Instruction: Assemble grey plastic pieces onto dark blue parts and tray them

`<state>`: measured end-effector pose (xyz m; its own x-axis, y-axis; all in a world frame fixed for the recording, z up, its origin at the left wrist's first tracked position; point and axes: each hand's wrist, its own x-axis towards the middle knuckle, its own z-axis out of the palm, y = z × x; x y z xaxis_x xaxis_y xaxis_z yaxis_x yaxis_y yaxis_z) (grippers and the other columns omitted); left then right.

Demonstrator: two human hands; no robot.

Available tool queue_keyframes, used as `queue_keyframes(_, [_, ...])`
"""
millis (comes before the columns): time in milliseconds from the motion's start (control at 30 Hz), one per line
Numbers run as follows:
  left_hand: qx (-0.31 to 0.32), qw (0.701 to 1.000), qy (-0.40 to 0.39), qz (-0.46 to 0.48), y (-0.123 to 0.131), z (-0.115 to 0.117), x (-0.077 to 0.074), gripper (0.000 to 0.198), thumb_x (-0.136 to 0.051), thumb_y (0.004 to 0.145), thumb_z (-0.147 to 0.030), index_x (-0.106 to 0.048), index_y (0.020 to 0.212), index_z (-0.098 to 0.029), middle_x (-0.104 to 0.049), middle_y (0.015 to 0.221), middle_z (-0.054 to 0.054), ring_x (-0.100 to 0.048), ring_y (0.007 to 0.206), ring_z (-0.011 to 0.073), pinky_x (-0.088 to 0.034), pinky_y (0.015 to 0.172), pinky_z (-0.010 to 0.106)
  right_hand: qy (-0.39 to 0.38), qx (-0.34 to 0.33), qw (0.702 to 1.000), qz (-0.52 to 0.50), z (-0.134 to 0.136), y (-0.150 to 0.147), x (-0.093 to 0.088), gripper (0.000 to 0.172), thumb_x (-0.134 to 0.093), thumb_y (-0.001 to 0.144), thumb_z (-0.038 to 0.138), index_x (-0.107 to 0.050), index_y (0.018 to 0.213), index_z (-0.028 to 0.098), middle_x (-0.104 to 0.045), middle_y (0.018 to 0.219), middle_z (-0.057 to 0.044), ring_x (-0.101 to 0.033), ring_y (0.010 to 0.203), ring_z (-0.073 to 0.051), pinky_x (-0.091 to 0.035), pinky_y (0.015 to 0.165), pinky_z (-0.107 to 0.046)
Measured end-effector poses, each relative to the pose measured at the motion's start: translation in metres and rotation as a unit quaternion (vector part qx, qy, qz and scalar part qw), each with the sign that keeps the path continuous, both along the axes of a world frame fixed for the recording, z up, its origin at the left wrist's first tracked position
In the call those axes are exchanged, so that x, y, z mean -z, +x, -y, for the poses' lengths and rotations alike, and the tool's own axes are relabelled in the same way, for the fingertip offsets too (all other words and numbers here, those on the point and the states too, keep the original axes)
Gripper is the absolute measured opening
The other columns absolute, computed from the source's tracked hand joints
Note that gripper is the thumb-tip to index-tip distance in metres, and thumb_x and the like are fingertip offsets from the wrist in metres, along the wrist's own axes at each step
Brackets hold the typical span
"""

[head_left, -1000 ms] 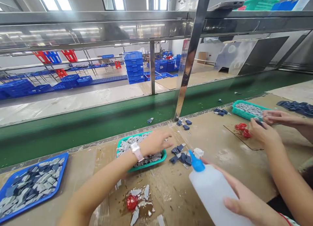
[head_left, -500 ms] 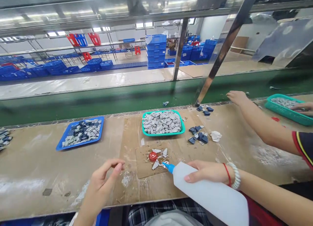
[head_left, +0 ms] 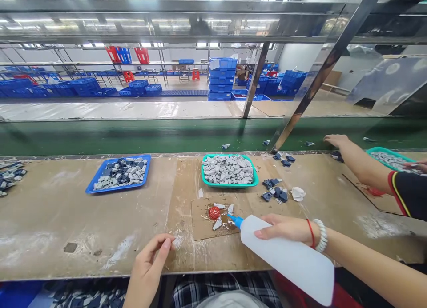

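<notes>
My right hand [head_left: 283, 228] grips a white squeeze bottle [head_left: 287, 259] lying tilted over the bench edge. Its blue nozzle [head_left: 235, 220] points at a red cap [head_left: 214, 212] and pale chips on a square of cardboard [head_left: 205, 223]. My left hand [head_left: 150, 266] hovers at the near bench edge, left of the cardboard, thumb and forefinger curled close with nothing visible between them. A teal tray [head_left: 229, 183] of grey parts sits just behind the cardboard. Dark blue parts [head_left: 275, 190] lie loose to its right.
A blue tray [head_left: 96, 189] of mixed grey and blue parts stands at left. A green conveyor belt [head_left: 133, 137] runs behind the bench. Another person's arm [head_left: 360, 166] reaches toward the belt at right, near a second teal tray [head_left: 390, 159]. A slanted steel post [head_left: 320, 77] rises from the bench.
My left hand left the teal tray and came back to the near edge. The bottle swung down so its nozzle points at the red cap. The other person's arm stretched to the belt.
</notes>
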<state>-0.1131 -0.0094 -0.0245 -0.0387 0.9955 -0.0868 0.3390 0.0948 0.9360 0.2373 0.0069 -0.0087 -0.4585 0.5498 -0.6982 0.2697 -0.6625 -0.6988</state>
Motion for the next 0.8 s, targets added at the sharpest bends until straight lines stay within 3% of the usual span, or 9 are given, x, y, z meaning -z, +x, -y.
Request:
queue_keyframes(233, [0.036, 0.999, 0.009, -0.007, 0.011, -0.005, -0.005, 0.035, -0.054, 0.081, -0.054, -0.067, 0.081, -0.021, -0.063, 0.073, 0.002, -0.058, 0.078, 0.0217, -0.044, 0.076, 0.027, 0.037, -0.014, 0.999, -0.004, -0.015, -0.010, -0.010, 0.060, -0.073, 0.066, 0.056, -0.059, 0.102, 0.010, -0.065, 0.082, -0.006, -0.061, 0.061, -0.010, -0.045, 0.050, -0.016])
queue_keyframes(600, [0.024, 0.999, -0.028, 0.001, 0.011, -0.004, -0.003, 0.033, -0.054, 0.081, -0.054, -0.066, 0.082, -0.022, -0.061, 0.074, 0.001, -0.056, 0.080, 0.0207, -0.042, 0.078, 0.027, 0.031, -0.030, 0.999, -0.018, -0.028, -0.020, -0.007, 0.055, -0.073, 0.067, 0.053, -0.061, 0.103, 0.012, -0.066, 0.080, -0.004, -0.062, 0.058, -0.009, -0.046, 0.049, -0.016])
queue_keyframes(700, [0.047, 0.999, -0.004, -0.018, 0.008, -0.017, -0.005, 0.034, -0.054, 0.082, -0.052, -0.066, 0.083, -0.021, -0.062, 0.075, 0.003, -0.058, 0.079, 0.0212, -0.044, 0.076, 0.028, 0.047, -0.027, 0.998, -0.019, -0.025, -0.021, -0.005, 0.047, -0.072, 0.068, 0.050, -0.065, 0.099, 0.016, -0.069, 0.082, -0.005, -0.064, 0.063, -0.012, -0.047, 0.052, -0.018])
queue_keyframes(800, [0.078, 0.994, 0.040, -0.062, 0.003, -0.049, -0.011, 0.033, -0.052, 0.085, -0.050, -0.065, 0.090, -0.020, -0.065, 0.077, 0.003, -0.061, 0.079, 0.0201, -0.047, 0.076, 0.028, 0.097, -0.007, 0.995, -0.020, -0.018, -0.021, -0.006, 0.038, -0.069, 0.068, 0.052, -0.069, 0.095, 0.026, -0.071, 0.087, -0.004, -0.067, 0.069, -0.015, -0.047, 0.055, -0.022])
